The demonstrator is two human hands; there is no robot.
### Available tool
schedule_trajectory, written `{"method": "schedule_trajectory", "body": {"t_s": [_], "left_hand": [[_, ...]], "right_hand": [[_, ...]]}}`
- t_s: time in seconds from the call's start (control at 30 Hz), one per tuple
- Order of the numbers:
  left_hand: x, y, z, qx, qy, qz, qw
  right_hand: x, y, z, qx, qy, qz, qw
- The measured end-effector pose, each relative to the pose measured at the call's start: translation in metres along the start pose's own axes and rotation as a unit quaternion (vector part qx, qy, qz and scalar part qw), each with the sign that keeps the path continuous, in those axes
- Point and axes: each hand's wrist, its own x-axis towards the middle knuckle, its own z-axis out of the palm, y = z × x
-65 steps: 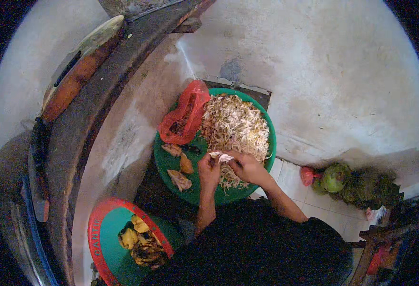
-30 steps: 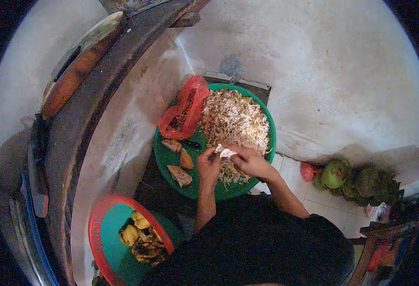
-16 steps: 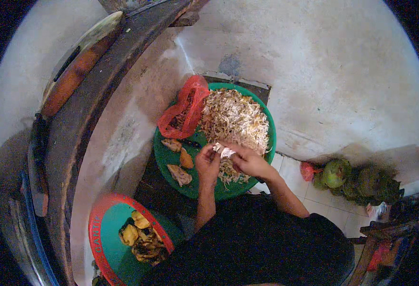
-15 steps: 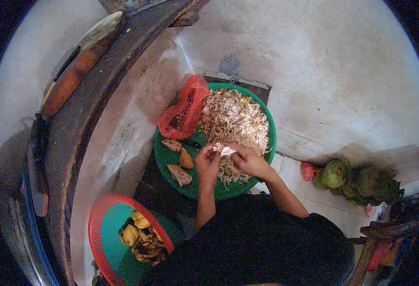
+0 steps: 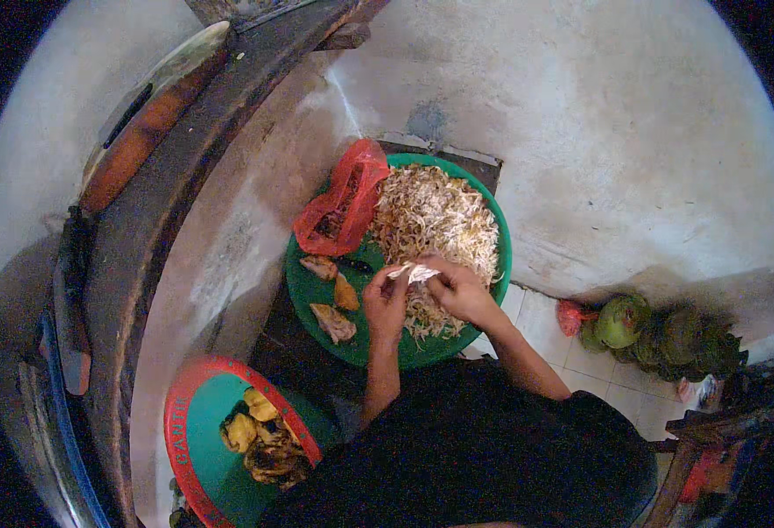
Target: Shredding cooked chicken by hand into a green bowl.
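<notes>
Over a round green tray (image 5: 317,326), my left hand (image 5: 384,299) and my right hand (image 5: 457,288) pinch a pale piece of meat (image 5: 418,273), which looks like cooked chicken, between their fingertips. A big heap of shredded meat (image 5: 440,216) covers the tray's right half and runs under my hands. Several larger meat pieces (image 5: 332,322) lie on the left of the tray, close to my left hand. A dark object, perhaps a knife handle (image 5: 354,264), is beside them. An open red plastic bag (image 5: 347,198) with dark scraps inside rests at the tray's far left.
At lower left stands a green basin with a red rim (image 5: 178,414), holding browned and yellow pieces (image 5: 268,440). A dark wooden ledge (image 5: 163,176) runs along the left wall. Green round fruits (image 5: 620,321) and a small red bag (image 5: 569,318) sit on the floor at right.
My fingers have shifted slightly on the pale meat, and its visible shape differs a little. The tray, heap and bag look the same.
</notes>
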Motion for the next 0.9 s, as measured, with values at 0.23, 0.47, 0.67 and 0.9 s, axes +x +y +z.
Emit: {"method": "schedule_trajectory", "body": {"t_s": [0.23, 0.47, 0.67, 0.9], "left_hand": [[0.001, -0.009, -0.004, -0.063, -0.013, 0.016, 0.998], [-0.001, -0.006, -0.002, -0.013, 0.015, -0.017, 1.000], [-0.001, 0.000, -0.003, 0.003, 0.001, -0.044, 0.999], [-0.002, 0.007, -0.001, 0.053, -0.003, -0.009, 0.999]], "right_hand": [[0.000, -0.027, -0.013, 0.087, -0.091, 0.155, 0.980], [0.000, -0.007, -0.007, 0.024, -0.011, 0.016, 1.000], [-0.002, -0.015, -0.011, -0.003, 0.004, 0.017, 1.000], [-0.001, 0.013, -0.011, -0.041, 0.011, -0.019, 0.999]]}}
